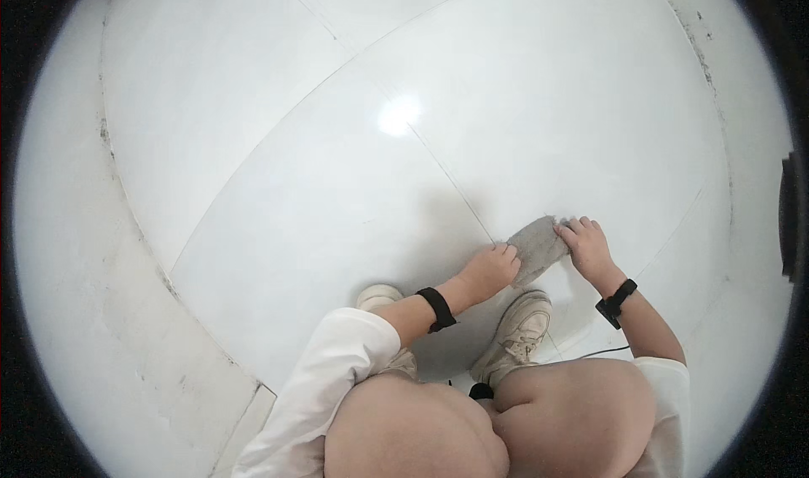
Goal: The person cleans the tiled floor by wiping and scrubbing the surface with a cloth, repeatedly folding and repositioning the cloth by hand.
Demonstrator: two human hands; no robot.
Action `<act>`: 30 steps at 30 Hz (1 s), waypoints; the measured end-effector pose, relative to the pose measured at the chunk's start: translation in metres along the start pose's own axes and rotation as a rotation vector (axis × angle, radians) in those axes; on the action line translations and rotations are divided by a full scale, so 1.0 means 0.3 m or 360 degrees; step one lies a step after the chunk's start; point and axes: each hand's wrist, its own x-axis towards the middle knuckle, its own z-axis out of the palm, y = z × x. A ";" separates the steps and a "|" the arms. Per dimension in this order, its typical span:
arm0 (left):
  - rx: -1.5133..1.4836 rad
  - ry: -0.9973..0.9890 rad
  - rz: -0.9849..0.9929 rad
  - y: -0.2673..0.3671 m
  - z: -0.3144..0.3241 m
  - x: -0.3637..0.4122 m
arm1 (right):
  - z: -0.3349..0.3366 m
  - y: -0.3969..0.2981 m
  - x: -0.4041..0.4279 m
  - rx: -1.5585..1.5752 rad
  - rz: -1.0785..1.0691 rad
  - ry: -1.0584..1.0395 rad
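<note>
A grey cloth (537, 250) is stretched between my two hands, low over the white tiled floor, just beyond the toe of my right shoe. My left hand (492, 269) grips its left edge with curled fingers. At the cloth's upper right corner, my right hand (585, 245) pinches it between thumb and fingers. Whether the cloth touches the floor I cannot tell. Each wrist wears a black band.
White tiles (303, 181) with thin joints cover the floor. My pale shoes (518, 329) stand close below the cloth, under my bent knees. Scuffed walls curve along the left and right. A thin black cable (603, 351) runs beside my right knee. A dark object (789, 219) shows at the right rim.
</note>
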 end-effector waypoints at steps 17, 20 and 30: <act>0.0737 0.0780 -0.1360 -0.250 -0.509 -0.602 | -0.082 -0.629 0.797 0.0147 -0.0976 0.0560; 0.0588 0.0500 -0.1680 -0.268 -0.450 -0.689 | -0.043 -0.728 0.829 0.0009 -0.1187 0.0695; 0.0256 -0.0061 -0.1189 -0.140 -0.392 -0.396 | -0.024 -0.435 0.552 0.0086 -0.0866 0.0541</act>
